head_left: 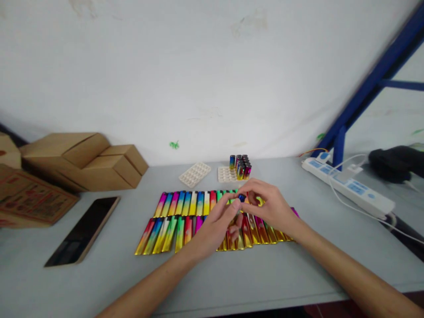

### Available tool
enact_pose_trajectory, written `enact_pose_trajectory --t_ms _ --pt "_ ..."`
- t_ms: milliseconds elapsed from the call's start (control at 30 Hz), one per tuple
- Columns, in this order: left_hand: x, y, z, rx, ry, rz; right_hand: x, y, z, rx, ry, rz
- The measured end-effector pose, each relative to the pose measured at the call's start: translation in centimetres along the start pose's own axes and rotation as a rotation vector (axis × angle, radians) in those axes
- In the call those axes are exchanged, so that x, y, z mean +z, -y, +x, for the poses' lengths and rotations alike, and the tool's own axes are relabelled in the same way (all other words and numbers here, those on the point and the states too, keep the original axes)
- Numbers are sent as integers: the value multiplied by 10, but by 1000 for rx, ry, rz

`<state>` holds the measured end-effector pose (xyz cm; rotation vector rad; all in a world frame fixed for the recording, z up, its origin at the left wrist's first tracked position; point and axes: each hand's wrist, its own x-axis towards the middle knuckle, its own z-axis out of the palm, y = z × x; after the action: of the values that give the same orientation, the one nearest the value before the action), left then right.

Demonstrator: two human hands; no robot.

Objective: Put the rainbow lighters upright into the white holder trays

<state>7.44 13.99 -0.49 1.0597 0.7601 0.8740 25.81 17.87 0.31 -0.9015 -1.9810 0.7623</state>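
Observation:
Above the rows on the table, my left hand point(217, 225) and my right hand point(266, 201) meet, fingers closed around one shiny lighter point(242, 198). Only its blue end shows; the rest is hidden behind my fingers. Beneath and beside my hands lie two rows of lighters point(180, 203) in metallic rainbow and gold colours, side by side. My hands and wrists cover the middle of both rows. Behind them, a pale tray with small pockets point(227, 174) carries several lighters standing upright point(243, 167) at its right part.
Another pocketed tray point(195, 174) lies tilted to the left of the first. Cardboard boxes point(82, 161) and a dark-screened phone or tablet point(82, 232) occupy the left side. On the right are a white power strip point(347, 185) with cables and a blue metal frame point(374, 81).

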Motion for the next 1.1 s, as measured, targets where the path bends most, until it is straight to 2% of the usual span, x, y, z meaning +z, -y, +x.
enact_pose_trajectory --t_ms 67,167,267,400,567,767,1000,1100 --pt "-1 0 0 -24 -67 42 -4 0 0 -88 41 -71" --pt "-6 -3 -1 10 -132 205 -13 -2 0 -146 66 -127" --pt "-14 -8 -2 82 -199 407 -23 -11 0 -183 -34 -268" --pt "-23 -10 -2 133 -266 532 -36 -26 2 -183 -149 -425" --pt "-27 -6 -2 170 -294 616 -46 -39 3 -162 -178 -504" --pt "-26 -7 -3 157 -285 695 -45 -42 4 -133 -132 -512" --pt "-27 -5 -3 155 -324 681 -46 -43 4 -117 -134 -521" --pt "-26 -7 -2 152 -288 622 -47 -46 4 -115 -132 -524"
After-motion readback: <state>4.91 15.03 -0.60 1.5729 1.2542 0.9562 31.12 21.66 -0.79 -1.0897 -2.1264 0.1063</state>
